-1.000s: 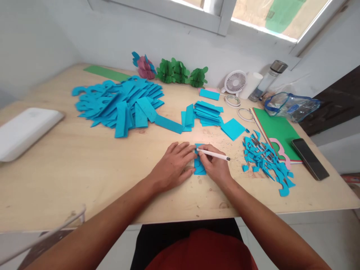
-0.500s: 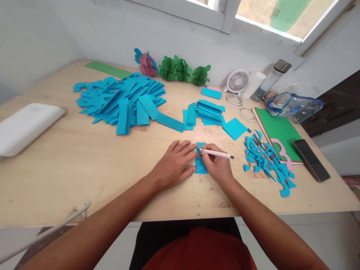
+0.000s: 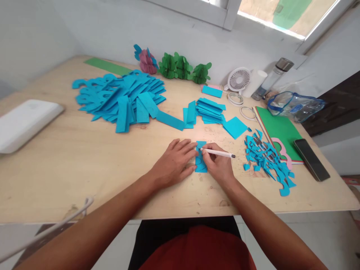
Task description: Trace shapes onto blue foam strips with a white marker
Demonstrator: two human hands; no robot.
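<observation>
- A white box (image 3: pixel 29 125) sits at the far left of the counter (image 3: pixel 98 168), well apart from the hands, maybe so it is out of the way.
- A big pile of cut blue paper (image 3: pixel 120 97) lies in a heap, maybe to keep those bits together.
- The left hand (image 3: pixel 176 163) holds nothing. It lies flat with its fingers spread, and the tips touch the paper's left edge, likely to stop it sliding.
- The small blue paper (image 3: pixel 200 165) lies on the counter between the two hands, with curvy lines on it.
- A stack of folded blue paper (image 3: pixel 209 111) lies just past it, easy to reach.
- The right hand (image 3: pixel 218 163) pinches a white pen (image 3: pixel 221 153) near its tip, likely to steer it well.
- Blue scraps (image 3: pixel 264 153) lie off to the right, maybe to leave room for drawing.
</observation>
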